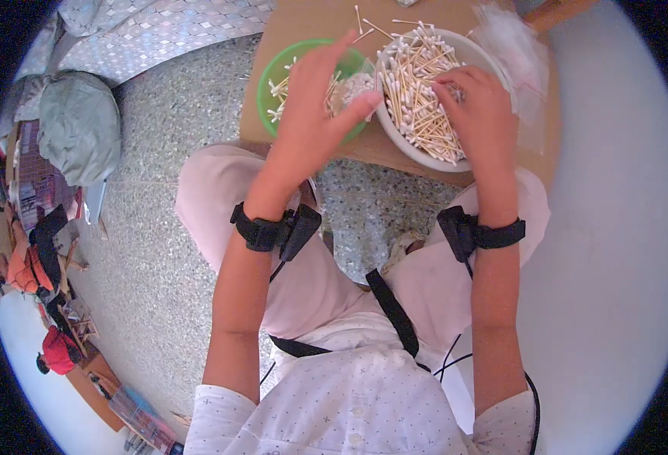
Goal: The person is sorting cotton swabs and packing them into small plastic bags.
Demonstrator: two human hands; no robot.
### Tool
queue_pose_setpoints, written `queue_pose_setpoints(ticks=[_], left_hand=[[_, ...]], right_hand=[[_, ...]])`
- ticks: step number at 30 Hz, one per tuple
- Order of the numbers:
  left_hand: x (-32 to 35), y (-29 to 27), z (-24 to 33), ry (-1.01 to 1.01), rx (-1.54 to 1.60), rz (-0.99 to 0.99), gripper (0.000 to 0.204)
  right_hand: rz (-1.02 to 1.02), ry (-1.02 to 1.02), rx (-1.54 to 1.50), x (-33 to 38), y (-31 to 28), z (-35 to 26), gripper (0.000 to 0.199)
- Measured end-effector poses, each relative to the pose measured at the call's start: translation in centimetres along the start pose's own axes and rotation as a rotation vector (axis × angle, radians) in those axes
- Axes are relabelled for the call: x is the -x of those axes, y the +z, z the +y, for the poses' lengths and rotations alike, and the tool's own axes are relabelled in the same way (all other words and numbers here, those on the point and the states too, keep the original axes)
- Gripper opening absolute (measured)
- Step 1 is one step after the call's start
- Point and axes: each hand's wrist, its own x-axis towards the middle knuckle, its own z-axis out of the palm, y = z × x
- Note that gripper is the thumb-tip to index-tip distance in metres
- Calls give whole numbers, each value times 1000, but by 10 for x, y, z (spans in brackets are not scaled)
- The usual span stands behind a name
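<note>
While the left hand [315, 98] hovers with spread fingers over the round green plastic bowl [273, 76], the right hand [479, 102] pinches wooden cotton swabs [413, 83] in the white bowl [485, 57] at one o'clock, seemingly sorting; next needs a gentle lift.

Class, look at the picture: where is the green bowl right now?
The green bowl sits on the brown table at top centre, under the left hand, touching the white bowl on its right.

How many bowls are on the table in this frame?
2. A green bowl sits on the left, under the left hand. A white bowl heaped with cotton swabs sits on the right, with the right hand in it. The table's far side is out of frame.
</note>
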Motion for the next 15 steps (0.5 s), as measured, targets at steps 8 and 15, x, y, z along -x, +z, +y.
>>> queue_pose_setpoints(ticks=[8, 15], left_hand=[[-4, 2, 3, 70, -209, 121, 48], [0, 17, 7, 194, -301, 62, 30]], right_hand=[[277, -25, -165, -3, 0, -14, 15], [279, -86, -374, 1, -1, -37, 11]])
